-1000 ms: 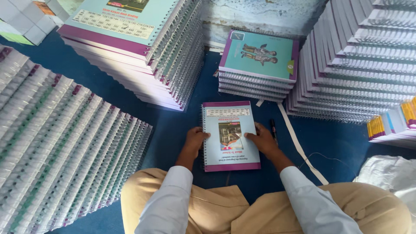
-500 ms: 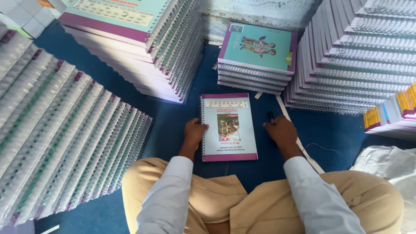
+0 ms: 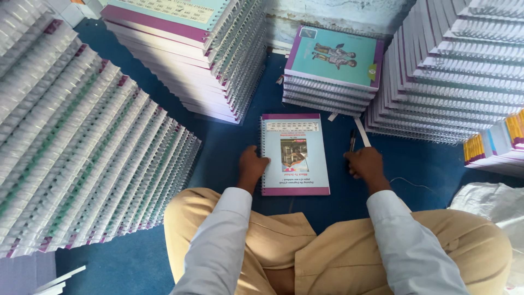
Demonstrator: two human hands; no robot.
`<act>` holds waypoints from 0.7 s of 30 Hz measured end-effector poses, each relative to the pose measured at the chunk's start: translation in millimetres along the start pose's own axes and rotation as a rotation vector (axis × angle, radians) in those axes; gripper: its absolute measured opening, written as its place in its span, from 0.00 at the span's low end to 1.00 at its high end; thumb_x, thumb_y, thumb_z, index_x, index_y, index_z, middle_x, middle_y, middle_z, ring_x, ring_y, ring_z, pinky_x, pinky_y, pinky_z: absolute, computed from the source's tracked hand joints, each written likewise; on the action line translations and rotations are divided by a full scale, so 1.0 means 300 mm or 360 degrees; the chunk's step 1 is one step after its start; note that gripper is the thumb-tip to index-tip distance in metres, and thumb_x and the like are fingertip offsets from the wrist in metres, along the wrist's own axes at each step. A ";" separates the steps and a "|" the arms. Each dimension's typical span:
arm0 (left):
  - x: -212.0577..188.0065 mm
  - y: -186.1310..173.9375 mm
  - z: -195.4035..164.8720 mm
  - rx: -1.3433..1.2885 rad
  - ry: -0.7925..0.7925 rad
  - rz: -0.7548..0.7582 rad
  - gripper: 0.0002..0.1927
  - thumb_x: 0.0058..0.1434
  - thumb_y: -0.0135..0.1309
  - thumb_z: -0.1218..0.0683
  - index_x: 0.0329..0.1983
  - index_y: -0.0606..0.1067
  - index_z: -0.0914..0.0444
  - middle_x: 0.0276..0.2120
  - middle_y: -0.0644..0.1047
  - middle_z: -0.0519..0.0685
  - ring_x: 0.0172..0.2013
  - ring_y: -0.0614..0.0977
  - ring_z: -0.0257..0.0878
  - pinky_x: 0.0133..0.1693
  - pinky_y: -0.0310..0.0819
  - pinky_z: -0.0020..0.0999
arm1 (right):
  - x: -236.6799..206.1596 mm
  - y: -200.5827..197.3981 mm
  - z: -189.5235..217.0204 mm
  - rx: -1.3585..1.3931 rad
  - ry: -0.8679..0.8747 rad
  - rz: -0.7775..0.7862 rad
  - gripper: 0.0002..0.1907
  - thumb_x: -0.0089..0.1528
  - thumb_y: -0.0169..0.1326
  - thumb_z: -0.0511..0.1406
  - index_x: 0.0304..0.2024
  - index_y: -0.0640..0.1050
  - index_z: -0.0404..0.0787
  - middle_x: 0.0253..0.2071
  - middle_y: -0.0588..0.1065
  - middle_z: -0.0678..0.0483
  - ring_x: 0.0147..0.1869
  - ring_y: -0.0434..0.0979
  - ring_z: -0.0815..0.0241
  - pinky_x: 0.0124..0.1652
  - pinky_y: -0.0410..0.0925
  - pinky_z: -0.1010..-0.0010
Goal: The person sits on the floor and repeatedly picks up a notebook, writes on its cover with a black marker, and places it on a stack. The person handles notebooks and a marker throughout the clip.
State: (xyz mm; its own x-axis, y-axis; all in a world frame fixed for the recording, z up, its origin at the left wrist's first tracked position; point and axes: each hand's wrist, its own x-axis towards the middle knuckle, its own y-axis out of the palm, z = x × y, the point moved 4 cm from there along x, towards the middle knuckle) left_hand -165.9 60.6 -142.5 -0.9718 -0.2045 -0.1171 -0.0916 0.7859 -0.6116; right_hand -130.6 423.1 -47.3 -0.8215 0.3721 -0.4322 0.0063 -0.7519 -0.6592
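Blue floor covering (image 3: 229, 147) lies under everything here, and 1 spiral-bound notebook (image 3: 295, 154) rests flat on it, directly ahead of the person's crossed legs in tan trousers (image 3: 305, 246). The notebook has a purple border, a pale cover and a small picture in the middle; its wire spine runs down its left edge.

The left hand (image 3: 252, 168) rests on the notebook's lower left edge, fingers together and curled over the spine, pressing on it rather than lifting it. The right hand (image 3: 367, 164) sits on the floor just right of the notebook, apart from it, fingers closed on a dark pen (image 3: 352, 140) that points away from the body. A white paper strip (image 3: 362, 131) lies just beside the pen.

Beyond the notebook stands a short stack of teal-covered notebooks (image 3: 334, 68). To the notebook's upper left rises a taller slanting stack (image 3: 185, 54); far left of it, fanned rows of spiral-bound books (image 3: 76, 142) lean in a bank. Right of the notebook, another high stack (image 3: 453, 71) shows its wire spines. A white bag (image 3: 491, 202) lies at the far right.
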 end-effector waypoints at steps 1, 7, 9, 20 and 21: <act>-0.011 -0.007 -0.017 0.0068 0.0056 -0.0044 0.43 0.41 0.72 0.54 0.61 0.70 0.71 0.53 0.75 0.67 0.54 0.77 0.60 0.55 0.71 0.46 | -0.015 -0.008 0.019 0.0079 -0.0069 -0.0022 0.17 0.61 0.62 0.39 0.31 0.81 0.28 0.26 0.80 0.41 0.24 0.80 0.53 0.26 0.73 0.66; -0.056 -0.013 -0.094 0.0317 0.0190 0.0169 0.40 0.47 0.63 0.57 0.68 0.71 0.52 0.52 0.70 0.66 0.51 0.74 0.64 0.56 0.70 0.49 | -0.070 0.007 0.122 0.0365 -0.0125 -0.0078 0.12 0.61 0.60 0.36 0.37 0.80 0.30 0.28 0.80 0.46 0.25 0.80 0.59 0.25 0.74 0.70; -0.055 -0.010 -0.097 0.0385 0.0192 0.0207 0.37 0.49 0.61 0.57 0.66 0.73 0.48 0.53 0.68 0.66 0.51 0.72 0.65 0.57 0.68 0.50 | -0.076 0.032 0.154 0.0490 -0.0204 -0.0059 0.12 0.60 0.59 0.34 0.41 0.78 0.31 0.29 0.80 0.47 0.25 0.80 0.60 0.26 0.75 0.71; -0.025 0.015 -0.073 0.0366 0.0163 0.0192 0.34 0.50 0.59 0.57 0.64 0.75 0.45 0.54 0.67 0.65 0.50 0.71 0.65 0.58 0.67 0.51 | -0.076 0.276 0.288 0.1036 -0.0591 0.0252 0.12 0.60 0.52 0.31 0.46 0.79 0.35 0.36 0.79 0.49 0.36 0.82 0.60 0.39 0.77 0.71; -0.028 0.013 -0.071 0.0345 0.0141 0.0199 0.34 0.50 0.59 0.57 0.64 0.75 0.45 0.54 0.67 0.65 0.51 0.71 0.65 0.58 0.67 0.51 | -0.067 0.304 0.293 0.1118 -0.0573 0.0273 0.12 0.61 0.52 0.31 0.46 0.79 0.35 0.36 0.79 0.49 0.36 0.82 0.59 0.39 0.77 0.71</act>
State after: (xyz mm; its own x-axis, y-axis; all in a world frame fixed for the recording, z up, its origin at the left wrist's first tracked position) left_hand -162.5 78.0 -127.4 -0.9888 -0.0544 -0.1391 0.0696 0.6563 -0.7513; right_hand -163.7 299.3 -44.5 -0.9755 0.1125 -0.1888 -0.1128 -0.9936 -0.0094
